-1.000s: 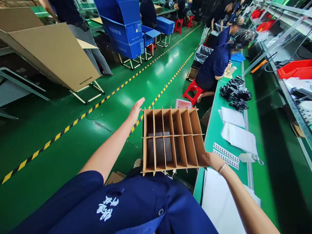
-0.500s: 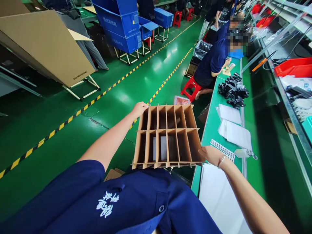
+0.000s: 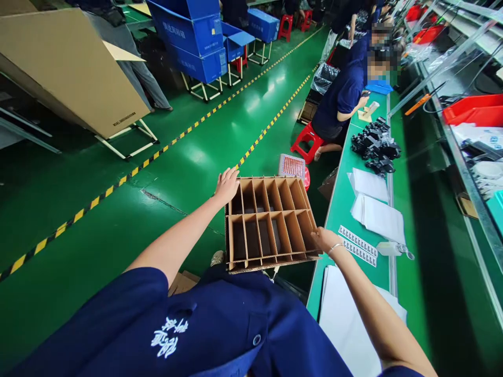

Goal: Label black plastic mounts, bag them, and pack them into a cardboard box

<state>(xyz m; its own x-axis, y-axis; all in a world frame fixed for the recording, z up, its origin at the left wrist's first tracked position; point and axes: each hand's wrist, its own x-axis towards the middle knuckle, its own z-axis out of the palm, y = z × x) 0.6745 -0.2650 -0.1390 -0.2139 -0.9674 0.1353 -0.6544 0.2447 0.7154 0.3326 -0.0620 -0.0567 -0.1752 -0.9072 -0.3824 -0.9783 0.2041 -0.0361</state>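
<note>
In front of my body is a cardboard divider (image 3: 271, 211), a grid of tall narrow cells in two rows. It sits within a cardboard box (image 3: 275, 263) whose thin edges show around it. My left hand (image 3: 227, 186) grips the far left corner, fingers bent over the box edge. At the right side my right hand (image 3: 325, 240) holds the divider's end between thumb and fingers; some fingertips are hidden. The cells that I can see into look dark at the bottom.
To the right runs a green workbench (image 3: 334, 209) with white sheets (image 3: 381, 217), black parts (image 3: 377, 144) and a label strip (image 3: 358, 245). A co-worker (image 3: 338, 94) sits farther along on a red stool (image 3: 307, 142). A large carton (image 3: 74, 68) stands left.
The divider has sunk lower, and box edges now show around it. My right hand has moved left and slightly up; my left hand's fingers now spread more over the corner.
</note>
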